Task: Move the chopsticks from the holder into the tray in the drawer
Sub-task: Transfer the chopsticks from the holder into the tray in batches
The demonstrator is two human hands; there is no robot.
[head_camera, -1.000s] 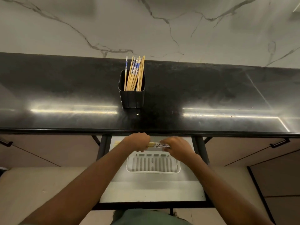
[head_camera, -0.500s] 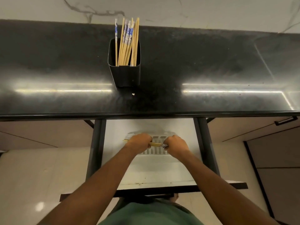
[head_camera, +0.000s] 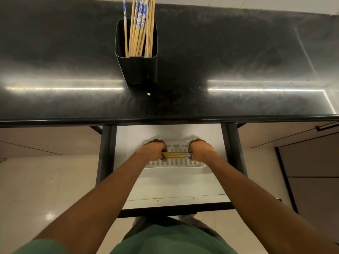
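Two hands, the left hand (head_camera: pixel 155 149) and the right hand (head_camera: pixel 200 149), are showing. One black holder (head_camera: pixel 139 70), one white tray (head_camera: pixel 176 164) and one open drawer (head_camera: pixel 174 187) are showing too. The chopsticks are sitting in two groups, one bundle (head_camera: pixel 176 154) and one upright cluster (head_camera: pixel 140 28), too overlapped to count singly.

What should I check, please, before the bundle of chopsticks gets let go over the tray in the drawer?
1. Both ends gripped: ok. The left hand and right hand each close on an end of the chopstick bundle.
2. Bundle over the white tray: ok, it lies crosswise above the slots.
3. Bundle resting in the tray: cannot tell, the height above it is unclear.
4. Drawer pulled out enough: ok, the tray is mostly exposed below the counter edge.
5. Task finished: not ok. Many chopsticks still stand in the black holder on the counter.
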